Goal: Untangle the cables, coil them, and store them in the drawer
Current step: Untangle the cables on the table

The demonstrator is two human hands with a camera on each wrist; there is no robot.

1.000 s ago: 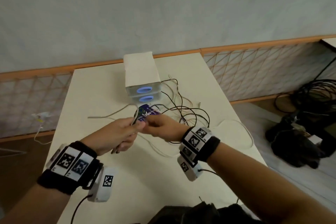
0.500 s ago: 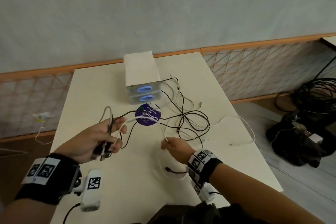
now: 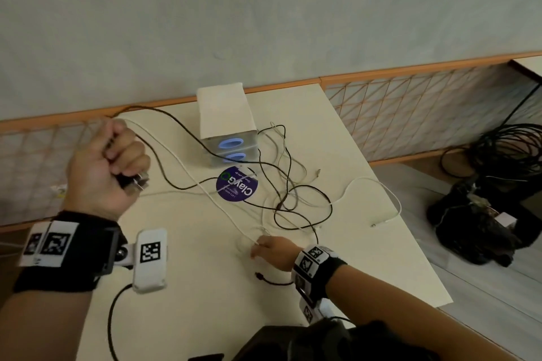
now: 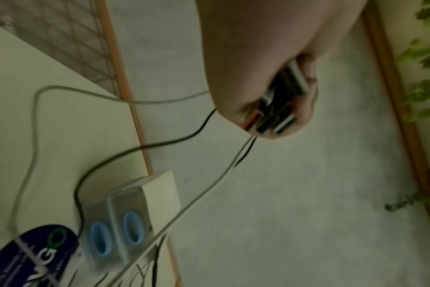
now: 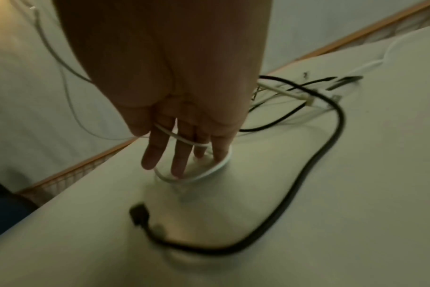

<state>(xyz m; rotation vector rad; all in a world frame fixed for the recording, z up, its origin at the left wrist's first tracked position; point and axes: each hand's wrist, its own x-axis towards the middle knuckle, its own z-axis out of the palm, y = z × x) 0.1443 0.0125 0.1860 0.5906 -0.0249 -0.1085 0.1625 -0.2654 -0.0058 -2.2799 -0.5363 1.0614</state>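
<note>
My left hand (image 3: 110, 160) is a raised fist over the table's left side, gripping several cable plug ends (image 4: 274, 118). A black cable (image 3: 176, 132) and a white cable (image 3: 205, 193) run from it toward the tangle of cables (image 3: 293, 193) right of centre. My right hand (image 3: 272, 252) rests fingertips-down near the front. The white cable (image 5: 177, 138) comes out under its thumb, crosses its straight fingers (image 5: 182, 155) and loops round the tips. The white drawer unit (image 3: 224, 114), both blue-handled drawers closed, stands at the back.
A round purple disc (image 3: 237, 187) lies in front of the drawers under the cables. A loose black plug (image 5: 139, 213) lies near my right hand. Another white cable (image 3: 381, 193) trails toward the table's right edge. Dark bags and coiled cables (image 3: 498, 228) sit on the floor to the right.
My left hand has risen and swung left and back with the plugs, drawing the cables taut. My right hand has moved toward the table's front, still at the white cable.
</note>
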